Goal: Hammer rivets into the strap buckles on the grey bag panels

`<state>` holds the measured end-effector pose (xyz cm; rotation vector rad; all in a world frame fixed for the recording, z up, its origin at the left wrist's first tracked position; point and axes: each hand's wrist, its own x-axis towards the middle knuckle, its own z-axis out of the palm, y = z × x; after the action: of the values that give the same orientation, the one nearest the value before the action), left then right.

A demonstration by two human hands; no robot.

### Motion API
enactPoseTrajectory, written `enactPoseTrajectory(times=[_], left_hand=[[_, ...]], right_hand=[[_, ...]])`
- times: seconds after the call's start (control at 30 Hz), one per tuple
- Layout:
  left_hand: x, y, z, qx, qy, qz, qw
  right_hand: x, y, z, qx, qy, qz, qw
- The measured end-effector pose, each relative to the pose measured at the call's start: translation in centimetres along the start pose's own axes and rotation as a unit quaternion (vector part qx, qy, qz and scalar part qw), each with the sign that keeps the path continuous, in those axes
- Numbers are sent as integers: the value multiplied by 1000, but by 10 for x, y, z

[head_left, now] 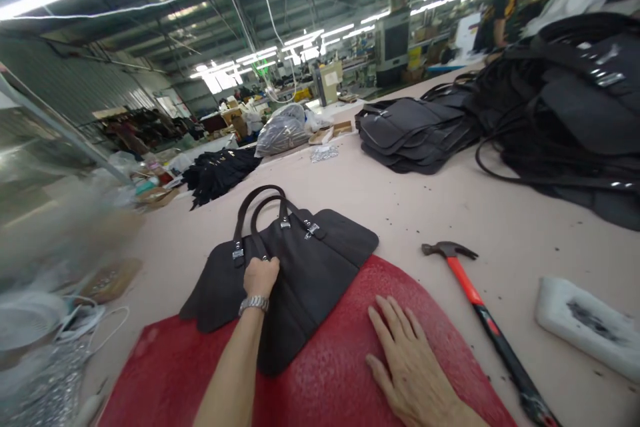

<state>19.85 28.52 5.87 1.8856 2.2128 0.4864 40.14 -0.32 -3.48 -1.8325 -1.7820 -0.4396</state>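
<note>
Handbag (pixel 300 260), dark matte, curved handles: left hand (pixel 260 276) clasps it; right hand (pixel 407 364) flat on pebbled red mat (pixel 325 374).

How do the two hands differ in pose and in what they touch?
The left hand is curled on the dark bag at its handles; the right hand lies flat, fingers spread, on the red mat. Only the left wrist has a watch. Both are bare.

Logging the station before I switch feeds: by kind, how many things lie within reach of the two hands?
Dark handbag, left hand gripping it at the handles: 1
Red mat, right hand lying flat on it: 1
Hammer with red handle: 1
White block: 1
Total: 4
</note>
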Motion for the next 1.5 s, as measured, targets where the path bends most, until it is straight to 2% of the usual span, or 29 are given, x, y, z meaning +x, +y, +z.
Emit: enactPoseTrajectory(times=[0.17,0.23,0.33,0.43,0.5,0.6,0.67,0.73,0.8,0.83,0.87,0.93,0.97,1.0,1.07,1.17,1.3,1.4,1.5], left_hand=[[-110,-28,7,34,64,44,996],[-155,-43,8,55,63,66,994],[-213,-64,8,78,58,93,991],[-249,-78,6,89,71,111,987],[-254,-81,5,81,67,106,989],[-242,-80,0,48,36,97,993],[-232,-77,-6,26,34,100,994],[-229,-70,-11,-15,55,103,993],[-237,-58,-13,-132,37,89,986],[-243,-49,-11,-229,3,77,970],[-251,-38,-9,-340,-42,64,937],[-265,-12,0,-536,-134,46,832],[-271,2,5,-602,-165,46,780],[-275,15,12,-645,-182,51,741],[-279,35,26,-683,-194,68,701],[-276,47,49,-688,-186,90,696],[-268,41,72,-673,-180,104,710],[-267,36,75,-651,-176,131,727],[-270,36,68,-580,-159,205,772]], right_hand=[[-2,-3,-32,81,43,30,995],[-18,-4,-47,107,27,22,994],[-57,0,-71,117,-29,30,992],[-84,23,-88,80,-48,102,990],[-85,50,-92,35,-49,180,982],[-63,92,-90,-4,-95,289,953],[-44,112,-86,5,-132,326,936],[-31,124,-82,27,-151,343,927],[-26,130,-80,55,-160,361,917],[-26,132,-80,73,-166,373,910],[-29,133,-81,92,-173,384,902],[-38,133,-84,131,-185,406,885],[-43,131,-86,150,-190,414,878],[-49,130,-89,167,-193,419,871],[-59,126,-94,199,-193,426,861],[-68,121,-98,241,-179,434,849],[-70,120,-97,290,-148,455,829],[-69,120,-95,341,-135,478,798],[-62,122,-95,427,-145,495,743]])
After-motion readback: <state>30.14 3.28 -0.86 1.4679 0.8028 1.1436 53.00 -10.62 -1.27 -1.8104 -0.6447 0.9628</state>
